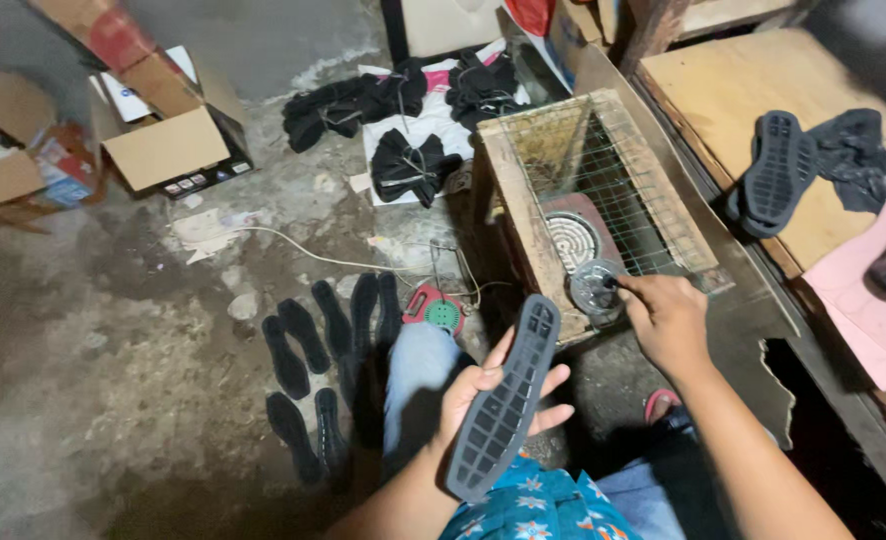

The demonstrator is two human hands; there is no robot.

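My left hand holds a dark grey shoe sole with its treaded underside facing up, tilted over my lap. My right hand reaches forward and its fingers touch a small round metal tin that rests at the near edge of a wooden box with a wire mesh top. Inside the box, under the mesh, sits a round coil heater.
Several black soles lie on the concrete floor to the left. Black shoe uppers are piled on white paper farther back. Cardboard boxes stand at upper left. A wooden table at right bears another sole and black uppers.
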